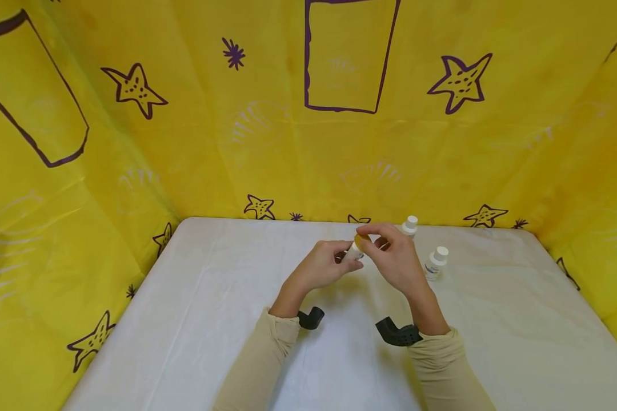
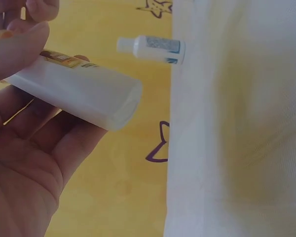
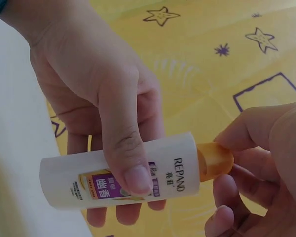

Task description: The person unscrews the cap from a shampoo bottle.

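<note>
I have the bare left hand wrapped around a white plastic bottle with a printed label, tilted and raised over the white-covered table; the bare right hand pinches its glossy orange cap. Right of this grip stands a small white-capped bottle; a second white-capped bottle stands beyond it, before yellow starfish-patterned fabric.
</note>
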A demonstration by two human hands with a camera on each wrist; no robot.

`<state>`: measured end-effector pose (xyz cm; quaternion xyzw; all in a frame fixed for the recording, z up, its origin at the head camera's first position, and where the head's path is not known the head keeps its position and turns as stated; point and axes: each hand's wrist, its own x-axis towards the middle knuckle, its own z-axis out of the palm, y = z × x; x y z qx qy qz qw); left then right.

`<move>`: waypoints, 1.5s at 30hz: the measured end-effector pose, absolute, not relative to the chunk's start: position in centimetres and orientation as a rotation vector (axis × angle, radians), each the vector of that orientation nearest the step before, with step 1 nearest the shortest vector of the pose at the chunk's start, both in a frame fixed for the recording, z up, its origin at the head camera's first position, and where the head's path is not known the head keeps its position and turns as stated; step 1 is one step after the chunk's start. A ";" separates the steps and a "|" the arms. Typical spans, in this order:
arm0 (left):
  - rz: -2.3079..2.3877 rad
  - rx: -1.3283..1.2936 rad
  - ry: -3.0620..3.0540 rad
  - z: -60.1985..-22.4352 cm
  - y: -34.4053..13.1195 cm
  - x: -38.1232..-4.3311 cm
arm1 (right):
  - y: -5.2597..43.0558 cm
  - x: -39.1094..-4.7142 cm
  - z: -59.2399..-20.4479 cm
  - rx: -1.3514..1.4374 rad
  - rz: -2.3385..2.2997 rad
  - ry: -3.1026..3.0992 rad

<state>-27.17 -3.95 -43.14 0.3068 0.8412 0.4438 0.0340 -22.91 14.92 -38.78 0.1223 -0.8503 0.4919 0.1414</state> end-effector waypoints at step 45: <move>1.256 0.904 2.567 -43.2 -3.9 -26.9 | 17.2 -22.6 -38.0 0.274 1.358 -2.683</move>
